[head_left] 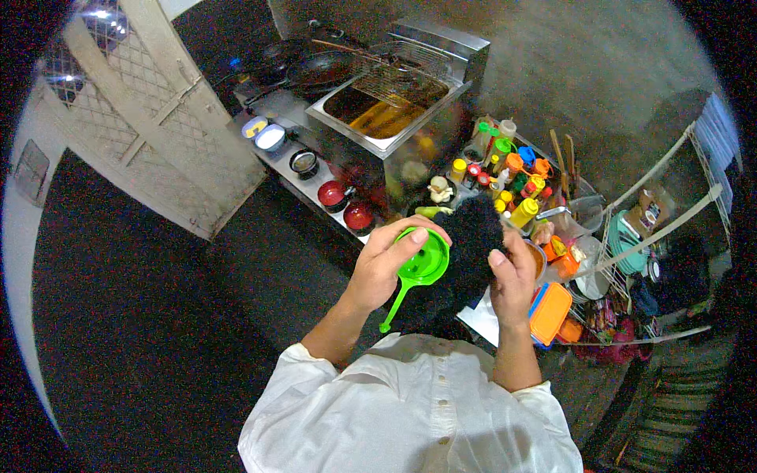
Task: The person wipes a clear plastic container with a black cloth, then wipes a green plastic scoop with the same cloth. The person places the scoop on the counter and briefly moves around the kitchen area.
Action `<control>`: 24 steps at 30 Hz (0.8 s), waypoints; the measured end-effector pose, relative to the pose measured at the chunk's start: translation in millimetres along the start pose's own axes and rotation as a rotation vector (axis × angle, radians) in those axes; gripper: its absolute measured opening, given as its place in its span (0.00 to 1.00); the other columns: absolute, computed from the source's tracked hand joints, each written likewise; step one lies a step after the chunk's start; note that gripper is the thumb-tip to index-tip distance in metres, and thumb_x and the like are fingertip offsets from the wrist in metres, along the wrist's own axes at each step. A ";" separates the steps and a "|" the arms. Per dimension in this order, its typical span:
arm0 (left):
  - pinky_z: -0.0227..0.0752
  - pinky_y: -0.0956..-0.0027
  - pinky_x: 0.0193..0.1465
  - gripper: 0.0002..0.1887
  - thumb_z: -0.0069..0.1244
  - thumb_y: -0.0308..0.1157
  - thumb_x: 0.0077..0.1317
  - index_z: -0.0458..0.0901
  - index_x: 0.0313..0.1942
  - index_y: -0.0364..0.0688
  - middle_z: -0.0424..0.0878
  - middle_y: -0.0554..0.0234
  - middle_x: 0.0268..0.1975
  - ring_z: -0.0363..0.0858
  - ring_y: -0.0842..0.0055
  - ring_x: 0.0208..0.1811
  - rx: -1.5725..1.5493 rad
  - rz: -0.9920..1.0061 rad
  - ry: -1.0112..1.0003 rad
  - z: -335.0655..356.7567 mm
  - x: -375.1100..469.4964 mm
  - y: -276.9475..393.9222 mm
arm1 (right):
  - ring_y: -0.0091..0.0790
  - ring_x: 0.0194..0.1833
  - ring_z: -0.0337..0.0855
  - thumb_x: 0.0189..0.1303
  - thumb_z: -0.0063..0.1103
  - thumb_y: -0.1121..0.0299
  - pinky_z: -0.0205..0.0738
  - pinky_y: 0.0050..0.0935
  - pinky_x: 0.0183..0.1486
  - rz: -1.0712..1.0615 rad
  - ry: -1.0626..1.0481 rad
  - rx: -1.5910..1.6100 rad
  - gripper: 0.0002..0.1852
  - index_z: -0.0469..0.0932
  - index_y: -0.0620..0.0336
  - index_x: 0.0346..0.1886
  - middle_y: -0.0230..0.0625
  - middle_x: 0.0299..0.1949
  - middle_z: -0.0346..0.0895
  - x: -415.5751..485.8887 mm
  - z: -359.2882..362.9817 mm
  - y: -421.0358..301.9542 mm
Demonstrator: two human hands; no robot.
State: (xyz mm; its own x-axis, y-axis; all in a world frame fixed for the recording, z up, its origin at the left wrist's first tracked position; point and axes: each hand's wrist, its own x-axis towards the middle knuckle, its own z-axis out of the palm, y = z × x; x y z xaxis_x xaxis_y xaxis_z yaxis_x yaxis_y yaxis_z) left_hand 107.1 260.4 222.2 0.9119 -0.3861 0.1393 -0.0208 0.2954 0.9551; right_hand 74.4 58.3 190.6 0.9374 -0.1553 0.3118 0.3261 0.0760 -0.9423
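Note:
A bright green plastic cup or funnel with a long thin handle [427,260] is in my left hand [384,260], the thumb over its rim and the fingers round its far side. Its handle points down towards my shirt. To the right, my right hand [513,278] is raised with thumb and fingers curled; whether it holds something cannot be told. Dark, blurred hair or fur [470,248] fills the gap between the hands and hides what lies beneath. Beyond it stand yellow squeeze bottles [524,211] and other bottles with coloured caps.
A steel deep fryer [384,155] with a wire rack [408,65] stands ahead. Red bowls [358,215] line the steel counter's left edge. Orange-lidded containers [551,312] are beside my right forearm. A wire shelf [644,227] with plates is at right, a metal door [154,112] at left.

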 end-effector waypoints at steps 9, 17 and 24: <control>0.69 0.75 0.46 0.19 0.44 0.42 0.71 0.82 0.39 0.32 0.81 0.62 0.37 0.78 0.79 0.39 -0.019 -0.046 -0.182 -46.0 10.3 7.8 | 0.34 0.47 0.75 0.49 0.72 0.60 0.69 0.32 0.52 0.171 -0.380 -0.064 0.22 0.75 0.63 0.41 0.36 0.44 0.77 28.2 15.3 -1.2; 0.72 0.74 0.48 0.21 0.45 0.43 0.68 0.83 0.41 0.31 0.85 0.57 0.38 0.81 0.76 0.40 -0.085 -0.247 -0.223 -77.2 10.5 9.3 | 0.41 0.32 0.79 0.50 0.72 0.51 0.70 0.37 0.41 -0.255 -0.543 0.053 0.25 0.74 0.65 0.19 0.39 0.26 0.78 38.8 28.2 -2.6; 0.80 0.59 0.39 0.25 0.41 0.47 0.68 0.75 0.49 0.31 0.83 0.39 0.35 0.84 0.60 0.35 -0.420 0.015 0.145 -104.1 30.9 -20.0 | 0.39 0.43 0.83 0.55 0.70 0.56 0.76 0.36 0.50 -0.014 -0.111 0.358 0.24 0.80 0.70 0.45 0.44 0.43 0.83 16.4 41.0 10.5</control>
State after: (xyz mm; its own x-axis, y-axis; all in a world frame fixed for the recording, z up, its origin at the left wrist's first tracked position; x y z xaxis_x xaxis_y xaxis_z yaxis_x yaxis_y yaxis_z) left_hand 178.4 333.5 180.2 0.9615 -0.2611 0.0860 0.1060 0.6409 0.7602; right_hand 98.2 96.9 190.8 0.9337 -0.0530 0.3542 0.3430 0.4174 -0.8415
